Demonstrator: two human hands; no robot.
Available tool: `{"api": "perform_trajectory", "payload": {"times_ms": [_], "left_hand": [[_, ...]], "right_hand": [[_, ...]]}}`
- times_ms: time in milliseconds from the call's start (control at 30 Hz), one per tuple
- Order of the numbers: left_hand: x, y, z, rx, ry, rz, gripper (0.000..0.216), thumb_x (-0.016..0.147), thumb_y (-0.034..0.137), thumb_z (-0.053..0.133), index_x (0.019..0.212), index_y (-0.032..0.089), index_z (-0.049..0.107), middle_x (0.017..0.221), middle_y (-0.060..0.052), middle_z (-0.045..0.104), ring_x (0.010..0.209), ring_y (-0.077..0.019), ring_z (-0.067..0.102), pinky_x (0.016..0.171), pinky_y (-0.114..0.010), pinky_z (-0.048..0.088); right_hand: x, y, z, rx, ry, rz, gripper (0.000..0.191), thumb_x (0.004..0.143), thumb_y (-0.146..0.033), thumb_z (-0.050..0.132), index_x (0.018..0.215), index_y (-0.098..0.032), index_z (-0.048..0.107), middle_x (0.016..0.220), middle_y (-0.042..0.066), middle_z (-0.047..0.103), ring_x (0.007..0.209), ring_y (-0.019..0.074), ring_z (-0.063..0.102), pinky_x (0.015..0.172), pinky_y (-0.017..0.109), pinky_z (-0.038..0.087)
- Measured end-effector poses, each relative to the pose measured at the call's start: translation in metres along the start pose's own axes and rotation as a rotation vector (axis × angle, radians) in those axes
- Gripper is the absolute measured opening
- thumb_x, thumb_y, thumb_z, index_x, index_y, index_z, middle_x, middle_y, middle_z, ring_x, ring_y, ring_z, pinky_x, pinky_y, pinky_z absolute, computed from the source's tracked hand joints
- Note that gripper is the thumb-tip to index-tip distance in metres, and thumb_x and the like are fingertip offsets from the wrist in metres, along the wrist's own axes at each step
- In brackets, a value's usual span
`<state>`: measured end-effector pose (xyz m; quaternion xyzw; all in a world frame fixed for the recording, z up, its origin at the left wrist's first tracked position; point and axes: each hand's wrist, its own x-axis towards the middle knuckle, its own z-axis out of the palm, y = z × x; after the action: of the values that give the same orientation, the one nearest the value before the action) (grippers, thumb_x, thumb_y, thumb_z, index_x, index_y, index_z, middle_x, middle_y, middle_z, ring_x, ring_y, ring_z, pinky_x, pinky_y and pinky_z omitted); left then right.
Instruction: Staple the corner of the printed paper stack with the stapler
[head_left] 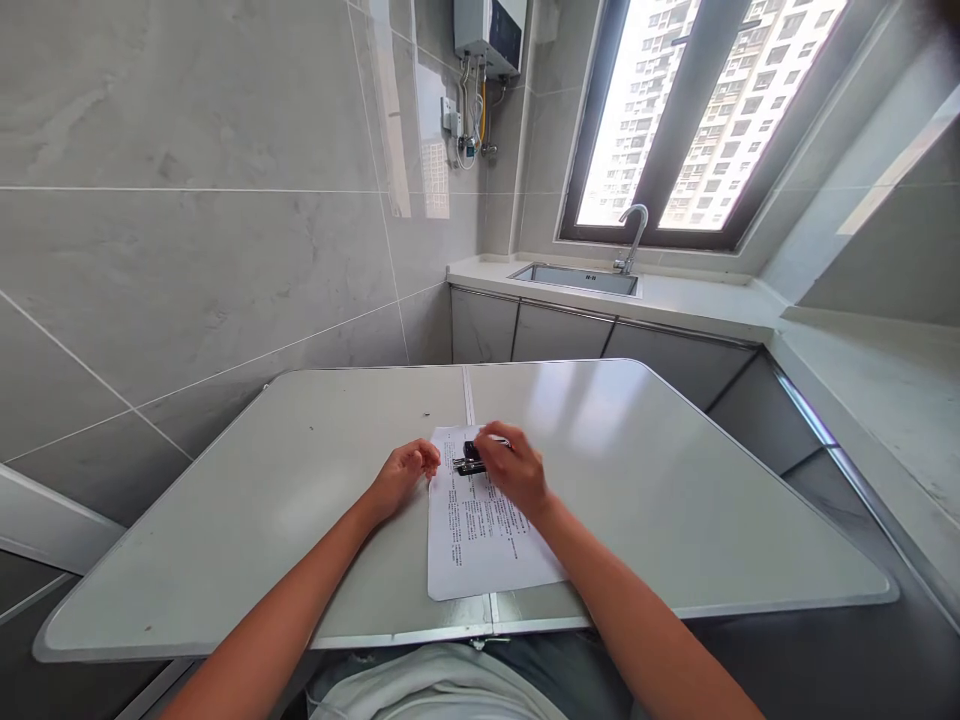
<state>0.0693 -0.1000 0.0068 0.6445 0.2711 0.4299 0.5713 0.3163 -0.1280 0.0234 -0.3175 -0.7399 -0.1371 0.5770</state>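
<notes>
A white sheet of printed paper (pixel 480 560) lies flat on the table, its lines of text running up and down in my view. Over its upper part is a small black and silver stapler (pixel 469 466), partly covered by my right hand (pixel 516 468). The fingers of that hand are bent around the stapler's right end. My left hand (pixel 411 470) rests at the paper's upper left edge, fingers curled in, a short way left of the stapler. I make out nothing in the left hand.
The pale folding table (pixel 300 520) has a seam down its middle and a metal rim. Beyond it are a counter (pixel 697 300) with a sink (pixel 577 278) and tap (pixel 636 235), under a window. A tiled wall (pixel 225 250) stands at the left.
</notes>
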Motion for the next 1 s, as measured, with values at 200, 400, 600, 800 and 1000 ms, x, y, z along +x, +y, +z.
{"api": "perform_trajectory", "payload": {"times_ms": [200,400,600,800,1000], "left_hand": [[0.002,-0.006,-0.007,0.063,0.082,-0.135,0.05,0.102,0.059,0.043,0.084,0.017,0.063,0.077,-0.001,0.055,0.07,-0.0139,0.046,0.071,-0.027,0.04],[0.002,-0.004,-0.006,0.111,0.046,-0.144,0.049,0.103,0.057,0.041,0.086,0.018,0.065,0.075,-0.001,0.056,0.07,-0.0151,0.048,0.072,-0.028,0.04],[0.0,-0.004,-0.005,0.237,0.084,-0.152,0.044,0.103,0.054,0.042,0.088,0.019,0.064,0.075,0.0,0.057,0.07,-0.015,0.05,0.071,-0.028,0.042],[0.016,-0.009,-0.018,0.747,0.13,-0.085,0.022,0.096,0.038,0.052,0.088,0.021,0.063,0.084,-0.003,0.065,0.079,-0.0197,0.058,0.077,-0.033,0.047],[0.069,-0.034,-0.049,1.092,0.265,0.044,0.043,0.093,0.02,0.046,0.134,0.017,0.059,0.136,-0.014,0.061,0.126,-0.0269,0.054,0.111,-0.045,0.041]], "right_hand": [[-0.002,0.106,-0.039,-0.223,0.015,0.581,0.014,0.088,-0.025,0.065,0.076,-0.019,0.071,0.102,0.007,0.063,0.075,0.018,0.064,0.073,0.036,0.054],[-0.022,0.183,-0.019,-0.254,-0.375,0.709,0.018,0.081,-0.02,0.061,0.066,-0.017,0.071,0.102,0.011,0.069,0.078,0.0191,0.063,0.08,0.035,0.05],[-0.038,0.205,-0.01,-0.187,-0.343,0.756,0.014,0.078,-0.026,0.064,0.07,-0.02,0.075,0.1,0.008,0.073,0.082,0.02,0.065,0.084,0.032,0.05],[-0.048,0.216,-0.022,-0.315,-0.127,0.96,0.025,0.081,-0.037,0.056,0.066,-0.019,0.067,0.078,0.01,0.07,0.072,0.023,0.06,0.077,0.036,0.046],[-0.051,0.217,-0.023,-0.333,-0.142,1.013,0.021,0.074,-0.036,0.056,0.061,-0.021,0.061,0.069,0.007,0.068,0.068,0.0224,0.059,0.07,0.033,0.043]]}}
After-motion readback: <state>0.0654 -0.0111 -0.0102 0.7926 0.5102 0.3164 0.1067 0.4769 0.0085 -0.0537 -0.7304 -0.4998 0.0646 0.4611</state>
